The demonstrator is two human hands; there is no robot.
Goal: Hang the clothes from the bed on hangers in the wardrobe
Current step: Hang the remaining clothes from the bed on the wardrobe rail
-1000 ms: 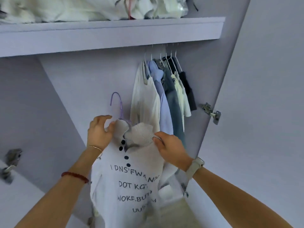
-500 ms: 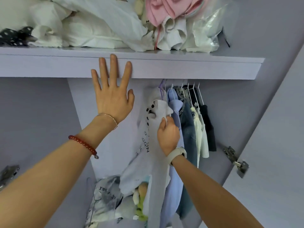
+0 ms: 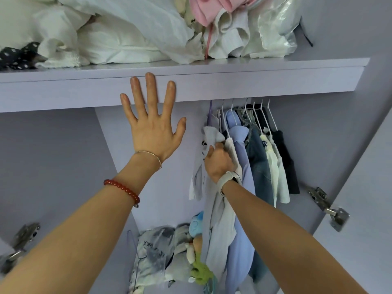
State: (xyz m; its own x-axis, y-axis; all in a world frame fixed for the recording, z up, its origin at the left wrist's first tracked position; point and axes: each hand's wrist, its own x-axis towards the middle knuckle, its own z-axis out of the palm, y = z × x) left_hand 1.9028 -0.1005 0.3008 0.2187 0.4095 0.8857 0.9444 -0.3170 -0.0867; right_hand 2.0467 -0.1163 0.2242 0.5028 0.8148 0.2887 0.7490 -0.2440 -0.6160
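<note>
Two hands were busy just before, both up at the collar of the white shirt [image 3: 214,187] with black letters, and its purple hanger [image 3: 210,112] was still down low in front of us. Then we lifted it up. Our left hand [image 3: 154,132] let go and lay flat against the front edge of the shelf [image 3: 275,79], its fingers straight and spread, holding nothing. Our right hand [image 3: 219,161] was curled round the shirt near its collar.

The purple hook went up under the shelf edge, at the left end of the row of hung clothes [image 3: 261,158]. We could not see the rail, so we could not tell if the hook was on it. We think this shirt was almost hung.

The shirt was soft and thin and hung in long folds. The other hangers looked like thin white wire. The shelf was smooth and pale purple, with puffy white bedding [image 3: 118,39] piled on top. Soft toys [image 3: 196,247] sat below.
</note>
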